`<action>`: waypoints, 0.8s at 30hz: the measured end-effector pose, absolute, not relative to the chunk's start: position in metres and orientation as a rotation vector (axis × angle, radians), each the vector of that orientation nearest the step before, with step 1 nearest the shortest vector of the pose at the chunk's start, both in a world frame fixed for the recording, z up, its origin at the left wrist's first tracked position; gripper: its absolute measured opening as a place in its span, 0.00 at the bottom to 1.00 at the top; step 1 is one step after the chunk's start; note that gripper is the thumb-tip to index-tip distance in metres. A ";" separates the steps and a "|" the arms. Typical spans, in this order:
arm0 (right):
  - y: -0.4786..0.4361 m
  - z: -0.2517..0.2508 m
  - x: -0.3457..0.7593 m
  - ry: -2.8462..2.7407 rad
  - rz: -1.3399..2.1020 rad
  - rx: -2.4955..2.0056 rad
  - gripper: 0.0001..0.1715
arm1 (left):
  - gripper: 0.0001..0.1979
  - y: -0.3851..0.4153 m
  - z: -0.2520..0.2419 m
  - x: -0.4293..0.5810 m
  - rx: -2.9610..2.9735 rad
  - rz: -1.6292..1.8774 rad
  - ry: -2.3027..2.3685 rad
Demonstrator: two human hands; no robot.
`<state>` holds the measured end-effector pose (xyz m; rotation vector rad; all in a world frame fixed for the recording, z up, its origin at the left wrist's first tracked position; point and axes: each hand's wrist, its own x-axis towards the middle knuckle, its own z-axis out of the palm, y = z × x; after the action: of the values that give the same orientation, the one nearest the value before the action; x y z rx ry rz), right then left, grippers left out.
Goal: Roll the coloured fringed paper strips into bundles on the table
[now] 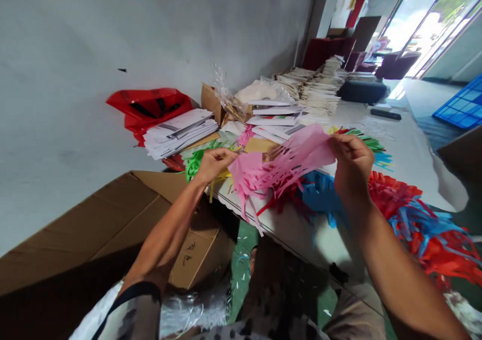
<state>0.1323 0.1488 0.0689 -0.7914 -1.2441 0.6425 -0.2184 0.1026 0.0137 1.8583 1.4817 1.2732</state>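
Note:
A pink fringed tissue-paper sheet (301,151) is stretched between my two hands above the table edge, its cut strips hanging down. My left hand (214,164) pinches its left end. Higher up, my right hand (352,154) grips the other end between thumb and fingers. Below the sheet lie blue fringed paper (320,194) and dark red strips (289,197). Beside my left hand are green paper strips (194,161) and some yellow ones (222,177). Red fringed paper (393,194) and more blue fringe (410,224) lie to the right of my right forearm.
Paper stacks (181,131) and a red plastic bag (150,106) lie against the wall. Tall paper piles (320,89) stand farther back. An open cardboard box (98,224) is at the lower left, a blue crate (463,101) at the far right.

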 end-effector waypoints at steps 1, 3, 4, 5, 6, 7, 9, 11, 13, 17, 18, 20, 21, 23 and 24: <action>0.147 0.072 0.137 -1.244 0.599 -0.791 0.10 | 0.24 0.104 0.013 -0.219 1.878 1.254 1.492; 0.141 0.079 0.147 -1.236 0.521 -0.781 0.09 | 0.23 0.106 0.009 -0.218 1.924 1.186 1.516; 0.136 0.084 0.152 -1.231 0.491 -0.770 0.08 | 0.21 0.105 0.006 -0.218 1.947 1.151 1.532; 0.130 0.089 0.158 -1.232 0.464 -0.760 0.08 | 0.20 0.104 0.003 -0.218 1.967 1.130 1.555; 0.124 0.095 0.164 -1.240 0.432 -0.756 0.08 | 0.19 0.101 0.001 -0.218 1.982 1.130 1.584; 0.116 0.101 0.169 -1.259 0.394 -0.765 0.07 | 0.18 0.098 0.001 -0.216 1.991 1.148 1.615; 0.099 0.113 0.178 -1.322 0.324 -0.809 0.07 | 0.20 0.089 0.007 -0.208 2.018 1.258 1.692; 0.082 0.122 0.181 -1.403 0.276 -0.874 0.05 | 0.19 0.078 0.023 -0.189 2.052 1.458 1.739; 0.067 0.128 0.179 -1.482 0.241 -0.932 0.04 | 0.17 0.066 0.047 -0.159 2.069 1.641 1.627; 0.043 0.127 0.168 -1.546 0.092 -1.003 0.03 | 0.18 0.044 0.094 -0.078 1.986 1.540 1.075; 0.037 0.125 0.167 -1.550 0.062 -1.010 0.04 | 0.17 0.040 0.102 -0.059 1.945 1.529 1.030; 0.026 0.122 0.170 -1.562 0.015 -1.014 0.05 | 0.16 0.036 0.113 -0.028 1.899 1.547 0.985; 0.020 0.121 0.174 -1.571 -0.001 -1.016 0.06 | 0.15 0.034 0.116 -0.018 1.876 1.562 0.974; 0.007 0.120 0.188 -1.614 0.034 -1.030 0.06 | 0.14 0.032 0.120 -0.004 1.838 1.544 0.924; 0.001 0.120 0.197 -1.647 0.103 -1.040 0.06 | 0.15 0.031 0.121 -0.001 1.818 1.503 0.880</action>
<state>0.1969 0.0011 0.1205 -1.0402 -1.6474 0.1029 -0.0005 0.0310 0.1206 1.8179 0.8801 1.5026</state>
